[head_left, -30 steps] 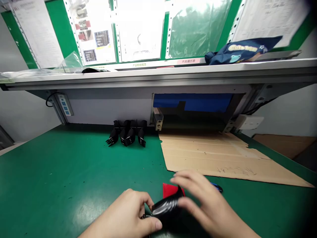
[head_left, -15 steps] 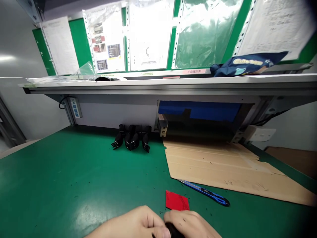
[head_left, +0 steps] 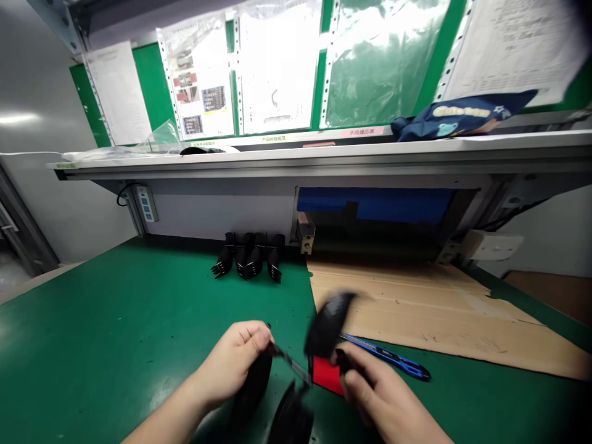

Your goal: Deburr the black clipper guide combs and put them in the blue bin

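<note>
Black curved plastic parts (head_left: 329, 324), joined by a thin bar, hang between my two hands and are smeared by motion. My left hand (head_left: 234, 357) pinches one end of the bar, with a dark curved piece below it. Around another black piece at the right are the fingers of my right hand (head_left: 374, 385). A further curved piece (head_left: 291, 416) hangs low between the hands. Partly hidden behind the parts, a red square (head_left: 327, 375) lies on the green table beside my right hand.
A blue utility knife (head_left: 391, 357) lies along the front edge of a cardboard sheet (head_left: 416, 314). Several black parts (head_left: 250, 256) sit at the back of the green table (head_left: 115, 333). Above them runs a shelf (head_left: 259, 161) with a dark blue pouch (head_left: 462, 116).
Both hands have moved up and apart, bringing the black parts into view. They now cover part of the red square. The camera view has shifted slightly.
</note>
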A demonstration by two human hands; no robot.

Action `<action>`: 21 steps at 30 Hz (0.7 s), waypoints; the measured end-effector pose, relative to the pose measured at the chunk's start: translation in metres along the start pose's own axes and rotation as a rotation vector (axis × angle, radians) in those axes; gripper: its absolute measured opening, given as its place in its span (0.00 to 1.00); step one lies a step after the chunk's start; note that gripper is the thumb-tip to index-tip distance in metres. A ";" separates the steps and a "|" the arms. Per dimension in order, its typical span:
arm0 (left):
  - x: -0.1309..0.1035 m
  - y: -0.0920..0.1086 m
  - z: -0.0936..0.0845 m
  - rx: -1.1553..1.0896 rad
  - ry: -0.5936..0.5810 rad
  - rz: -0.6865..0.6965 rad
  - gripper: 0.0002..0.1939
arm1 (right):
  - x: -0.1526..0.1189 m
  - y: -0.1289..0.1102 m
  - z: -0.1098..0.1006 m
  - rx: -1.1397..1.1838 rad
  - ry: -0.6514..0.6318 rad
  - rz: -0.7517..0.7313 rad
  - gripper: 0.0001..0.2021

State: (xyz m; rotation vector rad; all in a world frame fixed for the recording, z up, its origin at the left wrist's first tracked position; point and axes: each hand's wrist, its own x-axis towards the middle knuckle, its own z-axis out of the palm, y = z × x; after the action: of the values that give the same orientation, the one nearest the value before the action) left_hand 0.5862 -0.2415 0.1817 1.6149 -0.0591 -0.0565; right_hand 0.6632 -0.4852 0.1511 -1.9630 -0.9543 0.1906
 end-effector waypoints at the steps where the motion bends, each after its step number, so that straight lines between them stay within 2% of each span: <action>1: 0.003 -0.004 0.005 -0.017 0.121 0.006 0.24 | 0.002 -0.003 -0.003 -0.012 0.106 0.052 0.23; 2: 0.005 -0.009 0.011 -0.049 0.203 -0.005 0.23 | 0.002 -0.004 -0.004 -0.062 0.185 0.078 0.22; 4: 0.008 -0.019 0.024 -0.134 0.244 -0.043 0.21 | 0.002 -0.004 0.001 -0.258 0.262 0.044 0.20; 8: 0.005 -0.035 0.046 -0.383 0.122 -0.078 0.23 | 0.002 0.011 0.016 -0.632 0.288 -0.117 0.19; 11: 0.003 -0.040 0.055 -0.717 0.009 -0.223 0.28 | 0.004 0.025 0.018 -0.699 0.351 -0.193 0.18; 13: 0.003 -0.040 0.056 -0.842 -0.061 -0.312 0.32 | 0.005 0.028 0.013 -0.697 0.362 -0.222 0.17; 15: 0.005 -0.037 0.053 -0.740 -0.042 -0.319 0.34 | 0.006 0.024 0.008 -0.686 0.303 -0.216 0.15; 17: 0.006 -0.034 0.048 -0.522 0.045 -0.272 0.33 | 0.006 0.015 0.006 -0.682 0.206 -0.163 0.13; 21: 0.007 -0.029 0.033 -0.219 0.244 -0.105 0.24 | 0.006 -0.006 0.011 -0.696 -0.002 -0.032 0.13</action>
State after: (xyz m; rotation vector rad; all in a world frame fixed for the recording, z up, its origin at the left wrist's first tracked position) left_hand 0.5908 -0.2736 0.1513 1.3952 0.2136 0.0521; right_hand 0.6588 -0.4719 0.1507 -2.5688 -1.1529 -0.1882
